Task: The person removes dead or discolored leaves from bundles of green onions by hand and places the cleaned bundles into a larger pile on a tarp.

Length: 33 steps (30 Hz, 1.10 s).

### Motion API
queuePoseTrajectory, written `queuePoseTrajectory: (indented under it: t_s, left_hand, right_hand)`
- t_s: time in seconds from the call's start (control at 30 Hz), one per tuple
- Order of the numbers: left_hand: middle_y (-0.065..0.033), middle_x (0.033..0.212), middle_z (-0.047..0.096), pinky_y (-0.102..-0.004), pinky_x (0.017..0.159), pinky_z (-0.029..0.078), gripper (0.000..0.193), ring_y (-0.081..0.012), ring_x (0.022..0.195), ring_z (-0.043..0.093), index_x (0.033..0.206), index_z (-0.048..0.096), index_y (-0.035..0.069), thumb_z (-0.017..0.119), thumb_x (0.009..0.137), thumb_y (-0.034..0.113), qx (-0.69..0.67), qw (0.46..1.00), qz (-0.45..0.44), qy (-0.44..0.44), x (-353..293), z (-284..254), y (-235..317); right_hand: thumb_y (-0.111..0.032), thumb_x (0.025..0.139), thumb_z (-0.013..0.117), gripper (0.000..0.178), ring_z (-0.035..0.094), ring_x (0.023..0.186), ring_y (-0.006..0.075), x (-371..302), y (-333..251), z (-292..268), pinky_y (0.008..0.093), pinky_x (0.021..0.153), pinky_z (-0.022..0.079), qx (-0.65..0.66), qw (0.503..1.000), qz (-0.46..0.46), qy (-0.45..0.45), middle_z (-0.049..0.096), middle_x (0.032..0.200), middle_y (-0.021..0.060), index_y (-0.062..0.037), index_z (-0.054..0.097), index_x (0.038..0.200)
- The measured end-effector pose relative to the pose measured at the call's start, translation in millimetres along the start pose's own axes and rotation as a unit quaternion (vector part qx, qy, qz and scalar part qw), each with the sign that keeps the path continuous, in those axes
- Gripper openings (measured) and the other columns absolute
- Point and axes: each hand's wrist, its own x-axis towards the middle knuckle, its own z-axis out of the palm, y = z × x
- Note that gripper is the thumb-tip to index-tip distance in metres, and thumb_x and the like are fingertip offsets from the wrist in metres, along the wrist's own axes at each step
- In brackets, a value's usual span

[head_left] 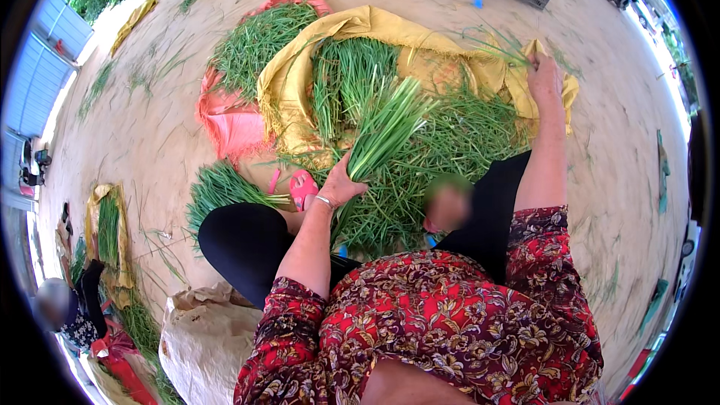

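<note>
A held bunch of greens, and a few loose leaves

The bunch of chive-like greens (388, 126) is gripped in the left hand (343, 184), above the loose heap of cut greens (469, 139). Its stalks are long, thin and straight, pale green to whitish, and they spread like a fan toward the far right. Farther right, at the right hand (545, 75), there are some thin green leaves (497, 48), pointing leftward; how they are held, I cannot tell.
</note>
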Motion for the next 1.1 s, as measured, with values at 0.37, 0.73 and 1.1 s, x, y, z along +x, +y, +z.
queuePoseTrajectory:
  t_s: [0.37, 0.73, 1.1]
  left_hand:
    - [-0.0193, 0.106, 0.068, -0.035, 0.092, 0.051, 0.081, -0.0305, 0.1, 0.067, 0.141, 0.043, 0.007, 0.072, 0.065, 0.007, 0.044, 0.996, 0.081, 0.02, 6.8, 16.0, -1.9]
    - [-0.0178, 0.109, 0.066, -0.037, 0.09, 0.051, 0.075, -0.0345, 0.101, 0.065, 0.137, 0.046, 0.009, 0.07, 0.067, 0.003, 0.038, 0.988, 0.15, -0.02, 1.7, 22.4, 8.2]
    - [-0.0109, 0.115, 0.065, -0.0308, 0.095, 0.047, 0.082, -0.0193, 0.104, 0.063, 0.142, 0.04, 0.004, 0.073, 0.067, 0.0, -0.015, 0.991, 0.124, -0.05, 3.7, 24.7, -2.9]
  right_hand:
    - [-0.047, 0.08, 0.071, 0.045, 0.046, 0.123, 0.0286, -63.9, -150.0, -13.7, 0.0487, 0.103, 0.037, 0.116, 0.919, -0.269, -0.264, 0.058, 0.118, 0.013, -0.008, 0.071, 0.103]
    - [-0.05, 0.079, 0.069, 0.031, 0.053, 0.114, 0.0232, -70.2, -136.2, 3.3, 0.0664, 0.108, 0.017, 0.113, 0.856, -0.347, -0.366, 0.065, 0.101, -0.0006, -0.0247, 0.074, 0.096]
    - [-0.031, 0.09, 0.064, 0.015, 0.067, 0.072, 0.0191, -65.6, -116.7, 32.8, 0.0466, 0.092, 0.046, 0.304, 0.916, -0.238, -0.106, 0.069, 0.076, -0.0001, -0.019, 0.073, 0.094]
